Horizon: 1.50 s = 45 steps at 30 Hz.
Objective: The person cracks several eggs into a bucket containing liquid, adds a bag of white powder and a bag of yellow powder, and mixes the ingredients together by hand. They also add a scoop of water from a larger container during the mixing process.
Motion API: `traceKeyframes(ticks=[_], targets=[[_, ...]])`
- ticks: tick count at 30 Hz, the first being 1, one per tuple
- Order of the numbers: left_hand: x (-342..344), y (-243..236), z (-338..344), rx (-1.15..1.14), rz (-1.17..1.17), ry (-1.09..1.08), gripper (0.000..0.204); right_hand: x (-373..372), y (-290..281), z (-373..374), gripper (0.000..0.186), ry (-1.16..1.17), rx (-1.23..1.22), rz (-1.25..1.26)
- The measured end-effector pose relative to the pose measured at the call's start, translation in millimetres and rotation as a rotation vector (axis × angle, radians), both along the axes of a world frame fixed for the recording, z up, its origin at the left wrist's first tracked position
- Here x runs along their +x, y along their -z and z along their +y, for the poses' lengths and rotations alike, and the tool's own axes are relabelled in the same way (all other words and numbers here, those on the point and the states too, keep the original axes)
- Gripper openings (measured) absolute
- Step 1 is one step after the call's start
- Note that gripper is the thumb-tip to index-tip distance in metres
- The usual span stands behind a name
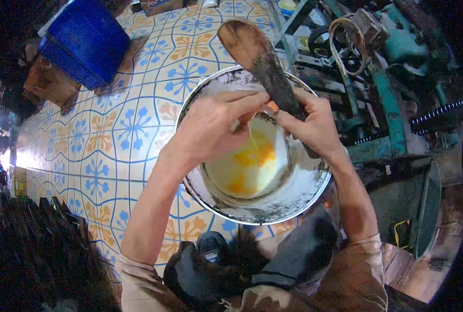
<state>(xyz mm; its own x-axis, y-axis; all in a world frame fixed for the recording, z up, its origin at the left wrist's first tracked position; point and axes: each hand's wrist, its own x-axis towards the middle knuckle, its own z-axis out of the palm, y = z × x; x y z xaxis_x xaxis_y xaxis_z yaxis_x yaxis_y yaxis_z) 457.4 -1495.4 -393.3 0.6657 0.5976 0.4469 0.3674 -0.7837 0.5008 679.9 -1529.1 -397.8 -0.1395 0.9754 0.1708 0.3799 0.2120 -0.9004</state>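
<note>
Both bare hands work above a large white pot [307, 182], its inner wall streaked dark, on a patterned tile floor [138, 125]. Over the pot's right side, the right hand [317, 125] has its grip closed around the dark handle of a wooden paddle [265, 62], whose brown blade juts past the pot's far rim. The left hand [210, 122], over the pot's left side, curls its fingers in a narrow grip; what it holds cannot be told. Yellowish liquid [257, 156] lies in the pot's bottom. Beyond the pot at left sits a blue bin [88, 44]; to its right, green machinery [390, 109].
</note>
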Motion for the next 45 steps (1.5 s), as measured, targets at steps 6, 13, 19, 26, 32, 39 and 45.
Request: traceKeyframes(ticks=[6,13,19,26,32,39,45], targets=[[4,-3,-9,0.111,0.028,-0.040,0.064,7,1,-3,0.030,-0.005,0.045,-0.032],[7,-1,-10,-0.495,-0.182,0.037,0.058,5,-28,-14,0.030,-0.036,-0.201,0.068],[16,-9,-18,-1.016,-0.456,0.032,0.057,6,-42,-27,0.035,-0.050,-0.242,0.149],[56,-24,-46,-0.970,-0.311,0.071,0.050,83,-66,-117,0.027,0.351,-0.204,0.014],[168,-44,-107,-0.626,0.160,0.404,0.042,154,-30,-275,0.036,1.011,-0.108,-0.328],[349,78,-153,-0.442,0.337,0.384,0.029,221,59,-355,0.018,0.996,-0.298,0.231],[463,177,-155,-0.535,0.332,0.062,0.036,256,154,-414,0.013,1.100,-0.396,0.256]])
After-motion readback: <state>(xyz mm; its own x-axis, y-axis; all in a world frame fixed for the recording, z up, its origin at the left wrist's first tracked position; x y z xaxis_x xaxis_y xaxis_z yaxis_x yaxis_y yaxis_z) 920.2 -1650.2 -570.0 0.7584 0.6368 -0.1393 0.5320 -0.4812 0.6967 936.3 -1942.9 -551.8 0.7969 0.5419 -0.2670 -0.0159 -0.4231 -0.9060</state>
